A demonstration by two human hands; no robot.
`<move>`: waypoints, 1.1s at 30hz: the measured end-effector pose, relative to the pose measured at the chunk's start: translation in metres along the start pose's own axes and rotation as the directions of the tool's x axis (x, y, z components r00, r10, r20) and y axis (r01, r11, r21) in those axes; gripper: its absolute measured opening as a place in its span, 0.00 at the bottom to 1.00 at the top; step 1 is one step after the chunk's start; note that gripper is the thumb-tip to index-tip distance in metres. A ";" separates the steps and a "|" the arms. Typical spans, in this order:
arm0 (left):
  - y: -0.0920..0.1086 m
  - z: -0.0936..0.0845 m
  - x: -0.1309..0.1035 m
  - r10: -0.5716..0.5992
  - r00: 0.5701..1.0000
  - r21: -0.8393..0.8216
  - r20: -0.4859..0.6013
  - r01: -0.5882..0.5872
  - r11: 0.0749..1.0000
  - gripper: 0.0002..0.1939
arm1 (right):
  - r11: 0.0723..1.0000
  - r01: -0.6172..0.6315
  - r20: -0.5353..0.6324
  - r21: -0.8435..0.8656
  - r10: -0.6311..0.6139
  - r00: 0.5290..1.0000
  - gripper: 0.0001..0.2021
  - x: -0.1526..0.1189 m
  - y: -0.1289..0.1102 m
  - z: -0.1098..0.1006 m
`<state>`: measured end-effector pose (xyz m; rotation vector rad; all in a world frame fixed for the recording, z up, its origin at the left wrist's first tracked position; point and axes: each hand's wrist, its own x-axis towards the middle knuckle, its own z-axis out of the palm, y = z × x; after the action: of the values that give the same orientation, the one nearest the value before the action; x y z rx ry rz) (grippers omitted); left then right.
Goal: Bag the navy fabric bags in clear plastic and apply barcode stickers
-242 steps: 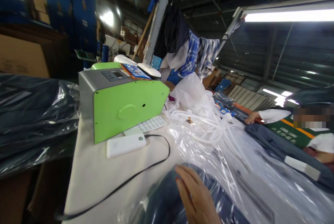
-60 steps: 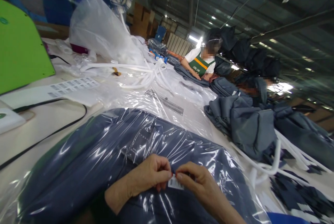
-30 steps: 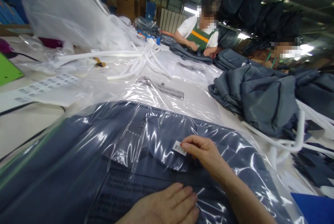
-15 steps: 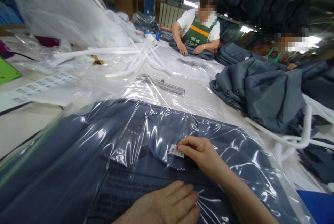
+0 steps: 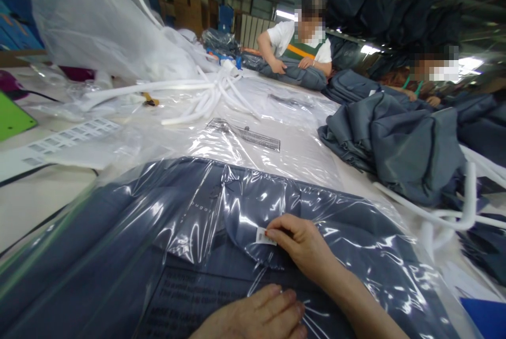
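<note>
A dark blue-grey fabric bag (image 5: 118,228) lies in a clear plastic sleeve right in front of me, with warning text printed on the plastic. My right hand (image 5: 302,241) pinches a small white barcode sticker (image 5: 262,236) between thumb and fingertips, at the surface of the plastic. Below it, my left hand (image 5: 256,315) lies flat on the sleeve, fingers stretched out and pressing the film, with creases running from the fingertips.
Beyond the bag lie flat plastic sleeves (image 5: 253,157) and white foam tubes (image 5: 197,96). A sheet of barcode stickers (image 5: 67,138) sits at left. Grey fabric bags (image 5: 403,144) are heaped at right. A co-worker (image 5: 294,46) handles grey fabric across the table.
My view has tilted slightly, so the bag sits lower. The right hand stays on the sticker and the left stays flat. The co-worker across the table has lifted and bunched the grey fabric.
</note>
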<state>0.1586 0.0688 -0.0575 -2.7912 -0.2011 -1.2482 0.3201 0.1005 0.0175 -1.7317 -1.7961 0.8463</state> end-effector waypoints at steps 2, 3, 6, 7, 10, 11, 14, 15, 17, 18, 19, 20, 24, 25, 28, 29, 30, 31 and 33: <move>-0.001 0.000 0.002 -0.005 1.000 -0.006 -0.013 0.005 1.000 0.11 | 0.997 0.036 -0.033 -0.071 -0.038 0.999 0.05 -0.002 0.003 0.004; -0.001 0.000 0.002 -0.006 1.000 -0.007 -0.011 0.006 1.000 0.11 | 0.992 0.059 -0.050 -0.111 -0.065 0.997 0.05 -0.002 0.005 0.006; -0.002 -0.001 0.003 -0.008 1.000 -0.018 0.006 0.008 1.000 0.12 | 0.965 0.121 -0.078 -0.231 -0.142 0.987 0.04 -0.005 0.008 0.012; -0.002 -0.001 0.003 -0.010 1.000 -0.024 0.011 0.010 1.000 0.12 | 0.954 0.128 -0.076 -0.270 -0.154 0.985 0.05 -0.006 0.007 0.014; -0.001 -0.002 0.002 -0.017 0.999 -0.043 0.029 0.018 0.999 0.10 | 0.922 0.101 -0.075 -0.375 -0.139 0.988 0.06 -0.008 0.002 0.019; -0.001 -0.003 0.001 -0.015 0.999 -0.052 0.043 0.017 0.999 0.10 | 0.913 0.091 -0.081 -0.399 -0.133 0.988 0.06 -0.009 0.001 0.021; -0.001 -0.004 0.000 -0.004 0.996 -0.081 0.085 0.011 0.997 0.09 | 0.894 0.050 -0.161 -0.445 -0.135 0.978 0.05 -0.010 -0.003 0.024; -0.002 -0.003 0.000 -0.001 0.996 -0.084 0.085 0.008 0.996 0.09 | 0.885 0.027 -0.208 -0.466 -0.139 0.968 0.09 -0.011 -0.003 0.024; -0.002 0.000 0.000 0.003 0.998 -0.079 0.060 0.002 0.997 0.10 | 0.860 0.008 -0.302 -0.510 -0.188 0.934 0.14 -0.013 -0.002 0.025; -0.002 0.000 0.000 0.013 0.998 -0.083 0.055 -0.008 0.996 0.10 | 0.846 0.043 -0.318 -0.532 -0.247 0.916 0.11 -0.015 -0.002 0.025; -0.001 0.000 0.000 0.021 0.997 -0.097 0.072 -0.014 0.995 0.11 | 0.830 0.109 -0.300 -0.547 -0.316 0.900 0.07 -0.017 -0.003 0.026; -0.001 -0.001 0.000 0.020 0.994 -0.119 0.111 -0.006 0.993 0.11 | 0.818 0.184 -0.260 -0.545 -0.374 0.890 0.06 -0.021 -0.004 0.028; 0.002 -0.019 -0.002 -0.066 0.939 -0.197 0.338 0.139 0.971 0.16 | 0.886 0.202 -0.114 -0.416 -0.271 0.956 0.08 -0.040 -0.024 0.040; 0.002 -0.025 -0.003 -0.080 0.932 -0.207 0.354 0.162 0.965 0.17 | 0.908 0.155 -0.091 -0.390 -0.206 0.974 0.10 -0.043 -0.031 0.043; -0.001 -0.033 -0.003 -0.038 0.944 -0.261 0.329 0.129 0.957 0.19 | 0.920 0.062 -0.031 -0.386 -0.080 0.996 0.19 -0.048 -0.045 0.049; -0.003 -0.034 -0.002 -0.011 0.948 -0.280 0.319 0.105 0.954 0.19 | 0.914 0.018 -0.044 -0.405 -0.039 0.998 0.22 -0.048 -0.048 0.049; -0.005 -0.034 0.000 0.023 0.950 -0.292 0.312 0.072 0.954 0.20 | 0.903 -0.032 -0.077 -0.429 -0.001 0.997 0.23 -0.049 -0.050 0.048; -0.007 -0.033 0.002 0.061 0.951 -0.297 0.304 0.033 0.954 0.21 | 0.890 -0.065 -0.106 -0.451 0.018 0.994 0.23 -0.051 -0.051 0.046; -0.010 -0.033 0.005 0.132 0.948 -0.288 0.288 -0.045 0.957 0.24 | 0.890 -0.023 -0.068 -0.455 -0.010 0.998 0.20 -0.059 -0.051 0.040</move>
<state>0.1362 0.0751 -0.0316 -3.1844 0.0940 -0.8788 0.2597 0.0378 0.0316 -2.0203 -2.0601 0.3705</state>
